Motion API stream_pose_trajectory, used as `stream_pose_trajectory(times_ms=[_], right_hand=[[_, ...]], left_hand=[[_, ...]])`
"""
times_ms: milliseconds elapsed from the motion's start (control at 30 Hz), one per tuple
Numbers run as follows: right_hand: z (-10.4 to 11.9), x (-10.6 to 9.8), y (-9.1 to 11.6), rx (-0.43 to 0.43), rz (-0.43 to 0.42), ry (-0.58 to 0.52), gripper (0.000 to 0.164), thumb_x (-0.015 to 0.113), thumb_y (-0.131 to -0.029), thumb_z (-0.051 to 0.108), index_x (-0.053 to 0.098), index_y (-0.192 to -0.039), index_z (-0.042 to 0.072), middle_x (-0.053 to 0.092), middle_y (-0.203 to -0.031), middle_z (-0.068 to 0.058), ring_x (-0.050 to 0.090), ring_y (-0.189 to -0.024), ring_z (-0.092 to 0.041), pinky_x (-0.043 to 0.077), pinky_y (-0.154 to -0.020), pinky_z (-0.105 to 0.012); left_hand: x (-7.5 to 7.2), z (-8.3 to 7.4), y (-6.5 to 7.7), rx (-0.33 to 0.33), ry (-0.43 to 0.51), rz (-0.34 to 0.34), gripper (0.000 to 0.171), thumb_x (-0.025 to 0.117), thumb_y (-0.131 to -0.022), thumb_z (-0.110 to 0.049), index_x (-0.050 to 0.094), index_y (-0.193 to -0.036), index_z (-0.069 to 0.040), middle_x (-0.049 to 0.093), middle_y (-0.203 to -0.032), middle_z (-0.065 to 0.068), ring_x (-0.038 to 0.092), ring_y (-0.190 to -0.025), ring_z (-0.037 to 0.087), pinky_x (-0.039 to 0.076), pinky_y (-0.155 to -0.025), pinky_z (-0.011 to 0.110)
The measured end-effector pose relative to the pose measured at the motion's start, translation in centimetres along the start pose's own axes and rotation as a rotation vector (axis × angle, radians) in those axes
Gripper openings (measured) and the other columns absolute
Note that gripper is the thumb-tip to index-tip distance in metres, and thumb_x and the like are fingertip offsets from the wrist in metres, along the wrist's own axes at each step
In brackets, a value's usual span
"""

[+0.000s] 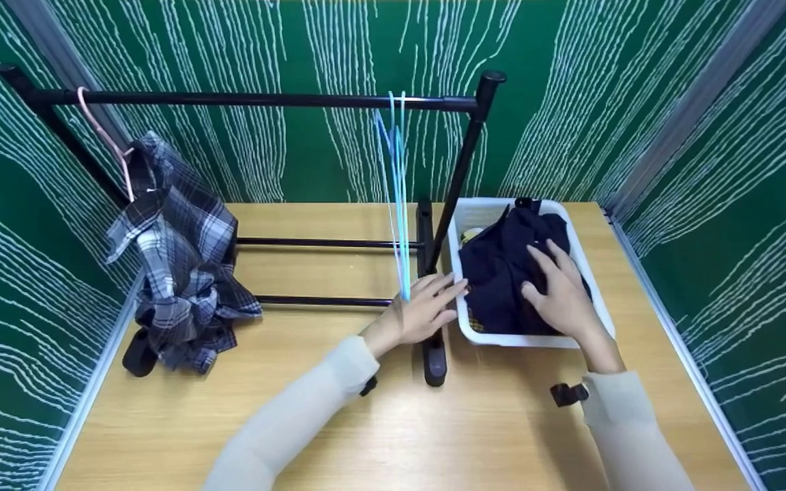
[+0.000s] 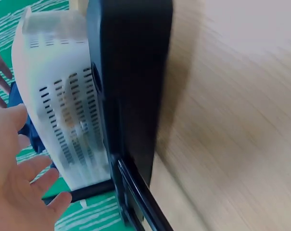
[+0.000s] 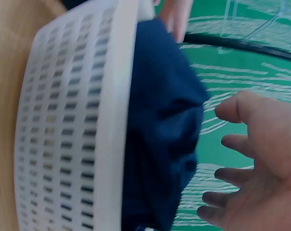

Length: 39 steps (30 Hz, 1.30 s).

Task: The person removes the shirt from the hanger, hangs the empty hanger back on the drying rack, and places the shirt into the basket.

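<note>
A white slotted plastic basket (image 1: 533, 339) holds dark navy clothing (image 1: 502, 266) heaped up to its rim. Over the cloth hovers my right hand (image 1: 560, 296), its fingers spread; in the right wrist view a gap shows between that hand (image 3: 260, 163) and the cloth (image 3: 159, 120). My left hand (image 1: 420, 314) reaches toward the basket's left side with fingers extended, and it holds nothing. Thin blue hangers (image 1: 400, 204) hang from the rack's rail just behind it. The left wrist view shows this hand (image 2: 20, 178) beside the basket's slotted wall (image 2: 63, 106).
A black garment rack (image 1: 263, 99) stands left of the basket, its foot (image 1: 435, 361) close to my left hand. On the rack's left end, a plaid shirt (image 1: 188, 273) hangs crookedly from a pink hanger (image 1: 103, 133). Green walls (image 1: 529, 88) with white streaks surround the wooden table (image 1: 420, 436).
</note>
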State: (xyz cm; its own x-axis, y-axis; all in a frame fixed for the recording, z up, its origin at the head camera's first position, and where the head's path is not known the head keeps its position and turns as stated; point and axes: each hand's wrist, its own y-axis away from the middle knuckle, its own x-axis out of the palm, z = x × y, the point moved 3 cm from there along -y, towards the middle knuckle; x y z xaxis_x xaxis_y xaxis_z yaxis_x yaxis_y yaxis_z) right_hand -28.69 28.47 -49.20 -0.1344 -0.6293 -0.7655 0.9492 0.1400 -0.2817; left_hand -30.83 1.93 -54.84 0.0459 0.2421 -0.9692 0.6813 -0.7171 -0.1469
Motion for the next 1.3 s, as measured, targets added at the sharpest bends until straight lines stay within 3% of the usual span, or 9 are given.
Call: stream_pose_trajectory(times_ms=[167, 400, 633, 733, 967, 1300], right_hand=[[1.9, 0.3, 0.7, -0.054, -0.078, -0.046, 0.059, 0.071, -0.097, 0.007, 0.054, -0.153, 0.002, 0.036, -0.164, -0.03, 0.03, -0.153, -0.051, 0.027, -0.12, -0.07], [4.2, 0.9, 1.5, -0.11, -0.11, -0.114, 0.061, 0.077, -0.095, 0.009, 0.056, -0.152, 0.004, 0.044, -0.16, -0.028, 0.04, -0.148, -0.049, 0.033, -0.115, -0.07], [6.0, 1.9, 1.9, -0.14, -0.109, -0.164, 0.062, 0.077, -0.096, 0.009, 0.055, -0.154, 0.005, 0.045, -0.16, -0.025, 0.042, -0.148, -0.045, 0.034, -0.117, -0.066], [6.5, 2.3, 2.0, -0.146, -0.112, -0.174, 0.064, 0.078, -0.095, 0.009, 0.054, -0.155, 0.006, 0.045, -0.161, -0.023, 0.043, -0.148, -0.044, 0.034, -0.118, -0.064], [7.6, 3.0, 2.3, -0.149, -0.108, -0.191, 0.068, 0.079, -0.095, 0.01, 0.052, -0.157, 0.008, 0.045, -0.162, -0.02, 0.044, -0.148, -0.042, 0.035, -0.118, -0.063], [9.0, 3.5, 2.5, -0.158, -0.08, -0.191, 0.069, 0.079, -0.095, 0.01, 0.05, -0.158, 0.009, 0.044, -0.163, -0.019, 0.043, -0.149, -0.041, 0.035, -0.118, -0.061]], left_hand=[[-1.0, 2.1, 3.0, -0.041, 0.024, 0.061, 0.06, 0.05, -0.113, -0.039, 0.035, -0.167, -0.02, 0.039, -0.169, 0.012, 0.037, -0.155, 0.033, 0.027, -0.128, 0.05], [-3.0, 5.4, 6.7, -0.082, 0.071, 0.017, 0.055, 0.059, -0.109, -0.032, 0.047, -0.16, -0.016, 0.048, -0.163, 0.014, 0.044, -0.15, 0.038, 0.033, -0.124, 0.055], [-5.7, 7.6, 9.8, -0.242, 0.126, 0.011, 0.057, 0.058, -0.11, -0.035, 0.046, -0.161, -0.015, 0.041, -0.168, 0.008, 0.036, -0.155, 0.033, 0.022, -0.129, 0.053], [-7.5, 8.2, 11.0, -0.265, 0.137, -0.039, 0.057, 0.061, -0.109, -0.033, 0.045, -0.162, -0.018, 0.042, -0.167, 0.007, 0.037, -0.155, 0.032, 0.022, -0.129, 0.054], [-12.0, 9.4, 13.5, -0.214, 0.105, -0.21, 0.056, 0.066, -0.106, -0.026, 0.05, -0.159, -0.015, 0.05, -0.161, 0.011, 0.047, -0.148, 0.037, 0.034, -0.124, 0.056], [-18.3, 10.3, 17.7, -0.277, 0.086, -0.327, 0.058, 0.069, -0.104, -0.021, 0.05, -0.159, -0.016, 0.052, -0.16, 0.011, 0.048, -0.146, 0.036, 0.033, -0.124, 0.056]])
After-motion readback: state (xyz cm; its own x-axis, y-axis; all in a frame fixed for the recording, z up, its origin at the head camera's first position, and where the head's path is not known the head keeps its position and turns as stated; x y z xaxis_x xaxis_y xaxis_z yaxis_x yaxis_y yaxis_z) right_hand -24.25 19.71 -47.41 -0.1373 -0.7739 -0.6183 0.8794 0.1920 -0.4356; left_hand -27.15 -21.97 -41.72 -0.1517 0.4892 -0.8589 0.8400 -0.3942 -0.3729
